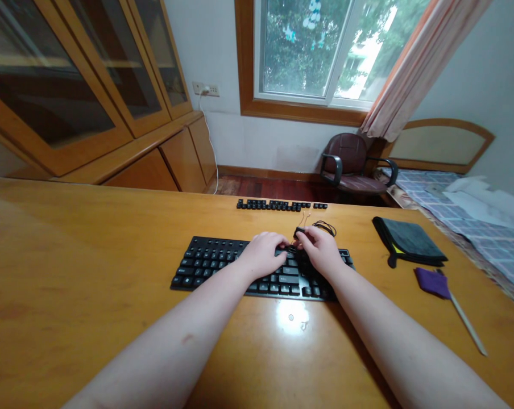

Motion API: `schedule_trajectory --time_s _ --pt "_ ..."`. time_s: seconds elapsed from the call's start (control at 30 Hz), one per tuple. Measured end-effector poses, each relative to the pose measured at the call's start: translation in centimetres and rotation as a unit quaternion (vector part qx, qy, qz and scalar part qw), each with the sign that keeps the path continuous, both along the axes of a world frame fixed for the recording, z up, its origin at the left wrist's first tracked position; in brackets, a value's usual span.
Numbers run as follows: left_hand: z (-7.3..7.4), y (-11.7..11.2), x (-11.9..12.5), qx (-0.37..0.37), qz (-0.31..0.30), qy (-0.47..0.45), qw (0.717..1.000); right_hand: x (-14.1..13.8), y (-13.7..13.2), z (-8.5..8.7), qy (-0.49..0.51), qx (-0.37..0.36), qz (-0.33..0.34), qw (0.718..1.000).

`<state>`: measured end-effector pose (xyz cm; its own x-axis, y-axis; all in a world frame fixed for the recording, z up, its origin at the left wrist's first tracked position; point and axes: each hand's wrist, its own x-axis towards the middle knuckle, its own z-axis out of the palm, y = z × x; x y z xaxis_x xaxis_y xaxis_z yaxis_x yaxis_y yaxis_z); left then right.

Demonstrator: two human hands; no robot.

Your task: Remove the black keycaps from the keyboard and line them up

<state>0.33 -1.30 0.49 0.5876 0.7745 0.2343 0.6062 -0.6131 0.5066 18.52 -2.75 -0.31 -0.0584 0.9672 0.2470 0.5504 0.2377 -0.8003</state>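
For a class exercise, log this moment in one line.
left hand: over keyboard; right hand: holding small black piece; keycaps: beyond keyboard

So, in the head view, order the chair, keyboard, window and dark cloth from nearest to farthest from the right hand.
1. Keyboard: right under the right hand, reaching out to its left.
2. Dark cloth: to the hand's right, on the table.
3. Chair: ahead, beyond the table's far edge.
4. Window: farthest, ahead, behind the chair.

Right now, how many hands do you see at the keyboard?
2: the left hand over the middle of the keyboard, the right hand over its right part; no others show.
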Motion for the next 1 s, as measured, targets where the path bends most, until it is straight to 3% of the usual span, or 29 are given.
schedule_trajectory --time_s 0.27,0.4,0.67,1.0 --pt "0.2 -0.3 0.1 0.011 -0.005 0.028 1.0 0.5 0.7 0.0 0.144 -0.064 -0.042 0.987" --pt "0.1 -0.2 0.1 0.013 -0.008 0.037 0.999 0.6 0.7 0.1 0.17 -0.092 -0.04 0.98" --pt "-0.4 0.0 0.0 0.033 -0.006 0.039 0.999 0.5 0.3 0.1 0.071 -0.097 0.031 0.992" --pt "0.1 -0.5 0.3 0.076 -0.062 0.078 0.992 -0.2 -1.6 1.0 -0.119 0.058 0.041 0.99"
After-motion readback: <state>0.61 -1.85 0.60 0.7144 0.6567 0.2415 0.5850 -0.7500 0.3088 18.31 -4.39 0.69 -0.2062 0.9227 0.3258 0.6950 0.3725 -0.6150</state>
